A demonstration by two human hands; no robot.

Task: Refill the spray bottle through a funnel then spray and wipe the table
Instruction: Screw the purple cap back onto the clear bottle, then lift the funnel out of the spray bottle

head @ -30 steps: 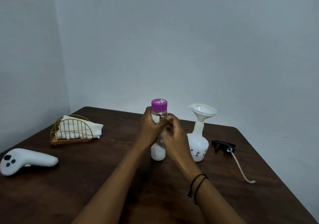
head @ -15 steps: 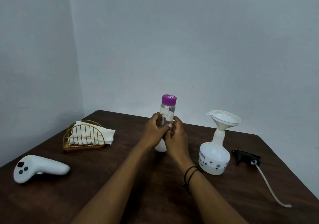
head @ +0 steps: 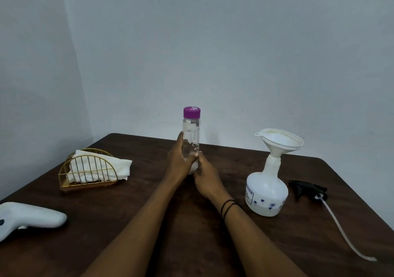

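A clear water bottle [head: 192,136] with a purple cap [head: 191,112] stands upright on the dark wooden table [head: 149,223]. My left hand [head: 178,162] grips its lower body from the left. My right hand [head: 205,177] holds its base from the right. The cap is on. To the right stands the white spray bottle [head: 266,191] with a white funnel [head: 279,142] seated in its neck. Its black spray head [head: 307,189] with a white dip tube [head: 343,232] lies on the table further right.
A gold wire holder [head: 89,171] with white cloths [head: 119,167] sits at the left. A white handheld controller [head: 29,219] lies near the table's left edge. Grey walls stand close behind and to the left.
The view has shifted so everything sits further right and lower. Both hands have slid down the bottle from just below the cap to its lower part.
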